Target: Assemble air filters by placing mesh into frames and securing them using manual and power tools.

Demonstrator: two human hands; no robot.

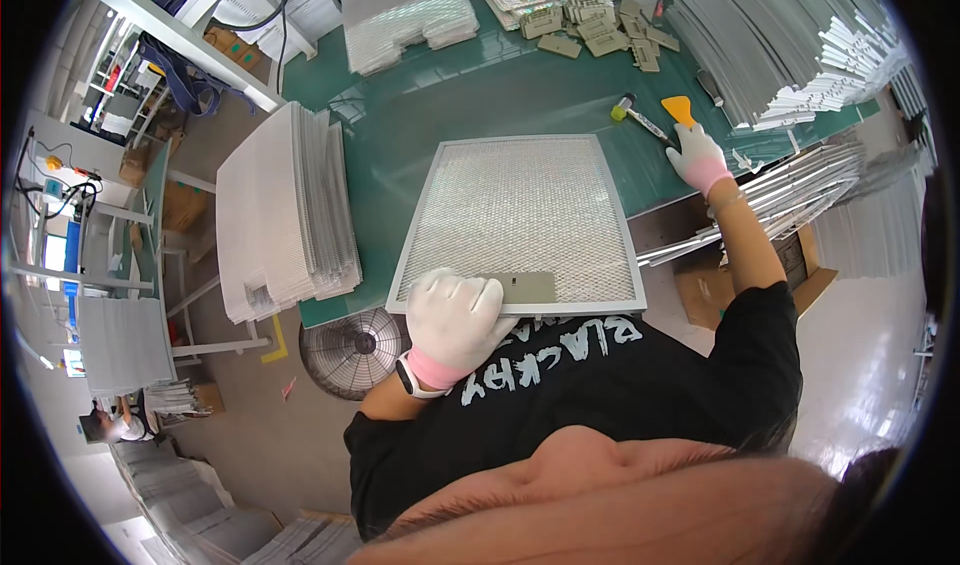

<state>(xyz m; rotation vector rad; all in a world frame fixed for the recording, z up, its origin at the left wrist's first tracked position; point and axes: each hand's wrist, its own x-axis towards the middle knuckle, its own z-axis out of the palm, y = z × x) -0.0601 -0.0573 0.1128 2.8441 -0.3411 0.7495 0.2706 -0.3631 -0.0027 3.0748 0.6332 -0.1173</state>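
A framed metal mesh filter panel (520, 205) rests on the green table in front of me, its near edge at my body. My left hand (455, 317), in a white glove with a pink cuff, is closed over the panel's near edge, beside an olive-grey plate (528, 287) on the mesh. To the right, my gloved right hand (698, 159) has its fingers closed on the lower end of a yellow scraper (679, 111); its blade points away from me. Just left of that hand lies a marker-like tool (648, 123) with a black and lime-green end.
Stacked white panels (270, 205) stand at the table's left. At the back are more panels (410, 15) and a pile of olive-grey plates (600, 27). Metal frame strips (790, 205) and an open carton (703, 293) are at right. A floor fan (352, 353) stands below left.
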